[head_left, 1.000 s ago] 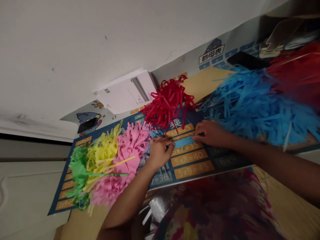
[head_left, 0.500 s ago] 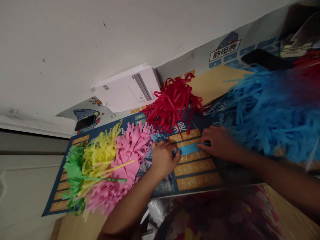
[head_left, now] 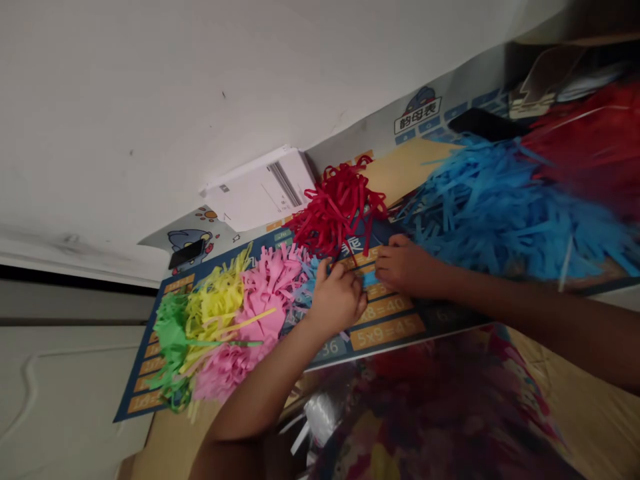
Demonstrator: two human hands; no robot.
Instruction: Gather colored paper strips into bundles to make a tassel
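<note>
A short light-blue paper strip (head_left: 370, 278) shows between my two hands, just above the printed blue mat (head_left: 387, 330). My right hand (head_left: 407, 268) has its fingers closed on the strip's right end. At the other end my left hand (head_left: 337, 298) is curled over, with its fingers bent around the strip; its grip is partly hidden. Left of it lie pink fringed paper (head_left: 263, 317), yellow fringed paper (head_left: 213, 300) and green fringed paper (head_left: 173, 333). A red fringed paper bunch (head_left: 337, 210) sits behind my hands. Beyond my right hand spreads a large blue fringed pile (head_left: 495, 213).
A white box (head_left: 260, 190) with a barcode stands against the wall. An orange-yellow sheet (head_left: 407, 167) lies behind, near a black object (head_left: 485, 125). Red material (head_left: 590, 147) is at the far right. A dark phone-like object (head_left: 187, 255) lies at the back left.
The view has shifted slightly. My hands have come closer together, so less of the blue strip shows between them. My left hand has turned, with its fingers curled further over.
</note>
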